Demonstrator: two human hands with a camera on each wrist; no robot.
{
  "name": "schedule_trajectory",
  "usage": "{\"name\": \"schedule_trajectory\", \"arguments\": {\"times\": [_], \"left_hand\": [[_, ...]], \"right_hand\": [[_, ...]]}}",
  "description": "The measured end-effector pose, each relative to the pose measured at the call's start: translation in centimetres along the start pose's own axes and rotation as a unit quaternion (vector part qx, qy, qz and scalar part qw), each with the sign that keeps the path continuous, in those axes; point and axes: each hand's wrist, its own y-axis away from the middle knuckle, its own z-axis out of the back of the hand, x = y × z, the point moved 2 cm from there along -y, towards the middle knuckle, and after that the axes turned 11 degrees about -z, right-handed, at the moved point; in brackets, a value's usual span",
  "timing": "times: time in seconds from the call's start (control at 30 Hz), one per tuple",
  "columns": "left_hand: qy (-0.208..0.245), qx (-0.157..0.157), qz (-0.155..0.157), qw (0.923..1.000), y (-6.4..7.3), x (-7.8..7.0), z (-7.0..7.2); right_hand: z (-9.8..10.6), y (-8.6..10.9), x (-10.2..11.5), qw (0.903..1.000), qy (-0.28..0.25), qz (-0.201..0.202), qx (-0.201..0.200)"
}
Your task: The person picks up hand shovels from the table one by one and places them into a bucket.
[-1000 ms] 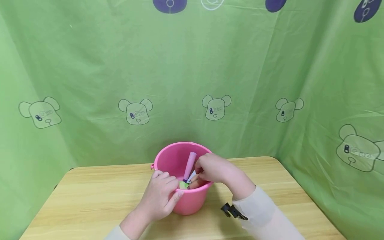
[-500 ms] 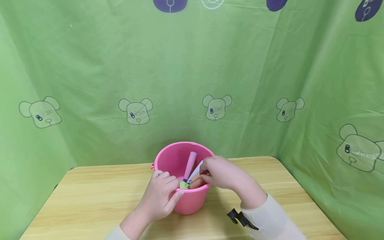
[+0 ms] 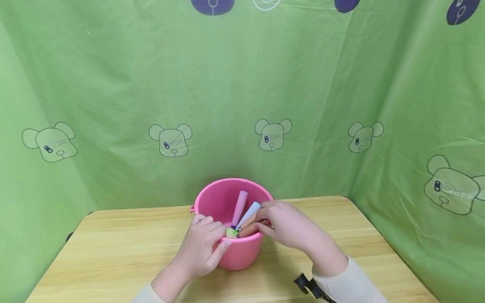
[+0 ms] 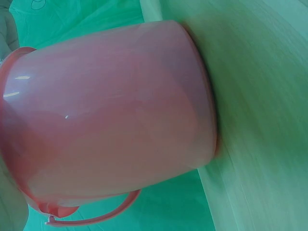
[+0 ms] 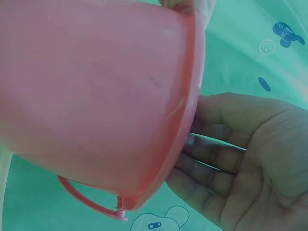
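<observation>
A pink bucket stands upright on the wooden table. My left hand grips its near-left rim, thumb outside and fingers over the edge. At the right rim is my right hand, its fingers reaching inside beside two brown marker-like sticks. In the right wrist view the palm of the right hand shows, while the rim hides the fingertips. A light blue stick and a purple stick with a dark tip lean inside. Lower down lies a small green piece.
The bucket's thin pink handle hangs down its side. Behind the table rises a green cloth with printed bear heads, which also encloses both sides. A black buckle hangs at the right sleeve.
My right hand has drawn back toward the right rim, uncovering the light blue stick and more of the brown ones. The sticks and my left hand have stayed in place.
</observation>
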Motion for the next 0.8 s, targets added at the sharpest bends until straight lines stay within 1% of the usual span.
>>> {"name": "schedule_trajectory", "arguments": {"times": [0.33, 0.53, 0.8], "left_hand": [[-0.001, -0.002, -0.001, 1.0, 0.1, 0.1, 0.0], [-0.001, 0.002, 0.0, 1.0, 0.0, 0.1, 0.0], [-0.003, 0.003, -0.002, 1.0, 0.0, 0.1, 0.1]], "right_hand": [[-0.8, 0.7, -0.2, 0.9995, -0.004, 0.019, -0.025], [-1.3, 1.2, -0.4, 0.9984, -0.011, 0.029, -0.048], [-2.1, 1.7, -0.8, 0.9972, -0.011, 0.045, -0.059]]}}
